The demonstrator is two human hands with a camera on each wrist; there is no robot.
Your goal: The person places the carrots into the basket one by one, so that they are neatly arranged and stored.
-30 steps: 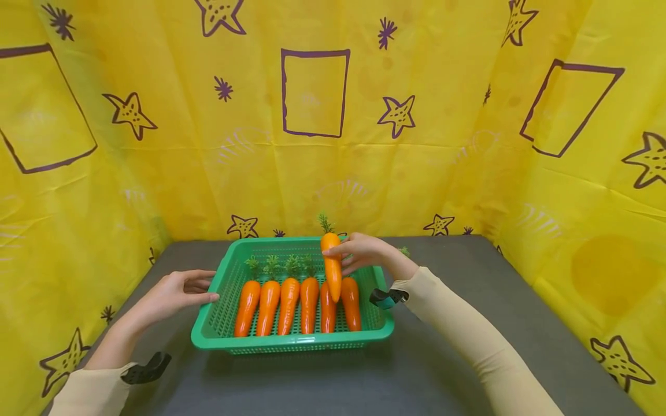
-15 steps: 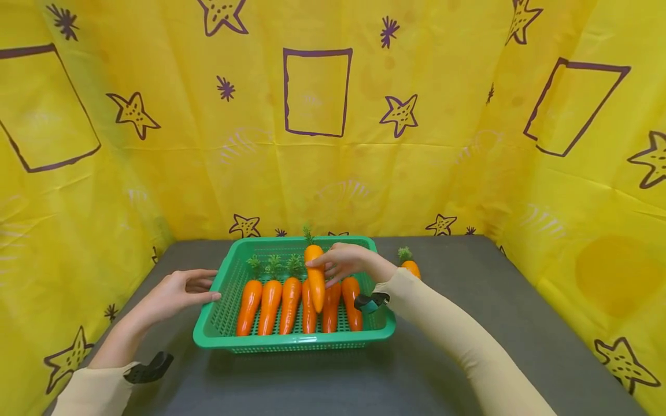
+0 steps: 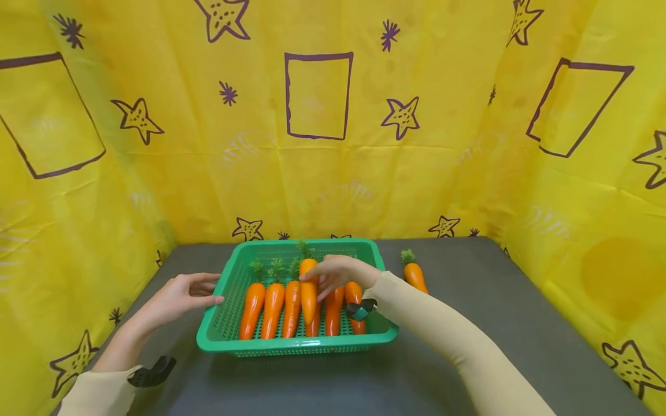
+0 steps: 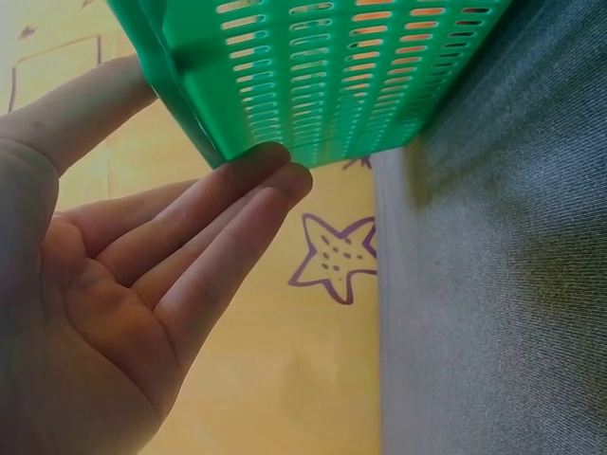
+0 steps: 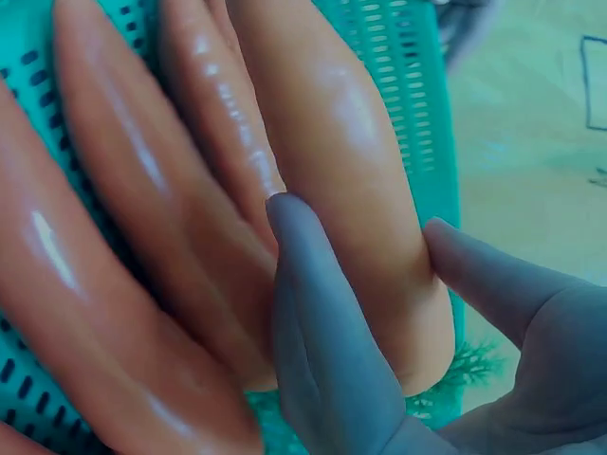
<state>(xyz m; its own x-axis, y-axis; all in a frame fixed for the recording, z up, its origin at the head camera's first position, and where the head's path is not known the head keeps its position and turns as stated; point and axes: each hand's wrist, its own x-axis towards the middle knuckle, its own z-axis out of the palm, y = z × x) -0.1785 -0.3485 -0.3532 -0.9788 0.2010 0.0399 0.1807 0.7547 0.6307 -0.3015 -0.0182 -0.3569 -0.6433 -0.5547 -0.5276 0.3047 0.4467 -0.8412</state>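
My right hand (image 3: 338,276) pinches an orange carrot (image 3: 309,289) with a green leafy top between thumb and fingers, over the green plastic basket (image 3: 229,346). The held carrot (image 5: 341,161) overlaps one of the several carrots (image 3: 252,309) lying side by side in the basket, tops to the back. In the right wrist view, the thumb presses one side and the fingers the other. My left hand (image 3: 179,297) holds the basket's left rim. In the left wrist view, the left hand's thumb goes over the rim while its fingertips (image 4: 275,161) touch the slotted outer wall.
Another carrot (image 3: 414,277) lies on the dark grey table (image 3: 468,300) right of the basket, partly hidden by the right sleeve (image 3: 442,335). A yellow cloth (image 3: 322,185) with starfish drawings surrounds the table at the back and sides.
The right hand has moved left and down with its carrot, closer over the row in the basket. The carrot on the table has come into view. The left hand keeps its place.
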